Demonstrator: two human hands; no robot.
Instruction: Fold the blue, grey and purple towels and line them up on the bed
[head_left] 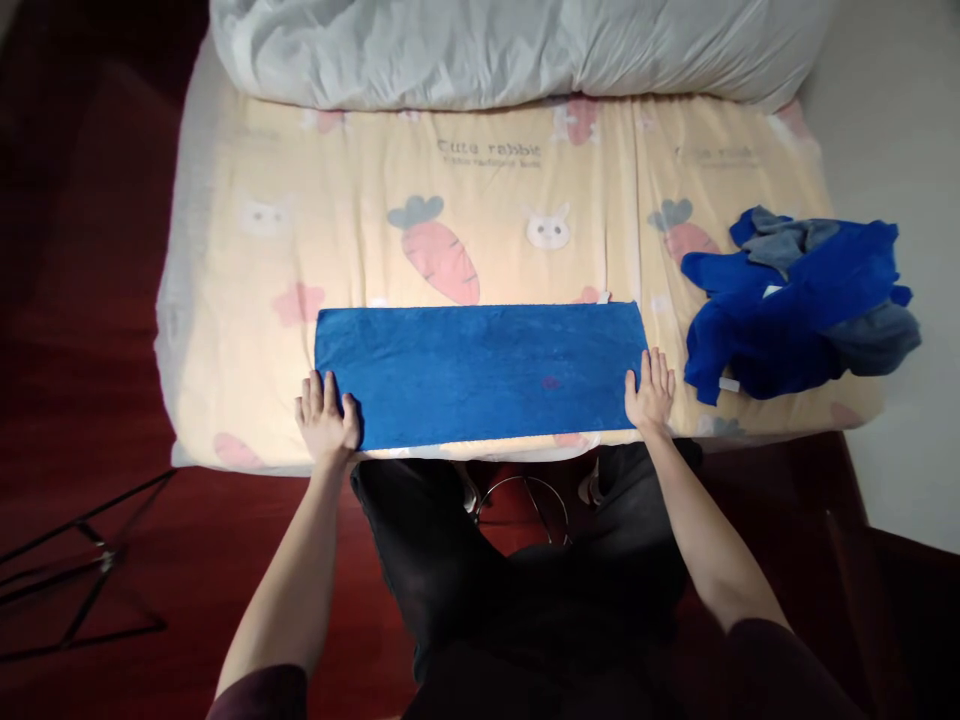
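Lengthwise left to right, blue cloth [480,375].

The blue towel [480,375] is matt cloth, its surface slightly rough and napped. Beneath the towel, the printed bedsheet [337,220] is smoother, matt cloth with fine creases. Beyond the towel, the quilt [450,50] is puffy cloth, smooth with a faint sheen. To the towel's right, the cloth heap [795,310] looks soft and matt. Left of the towel, the floor [97,300] looks smooth and faintly glossy.
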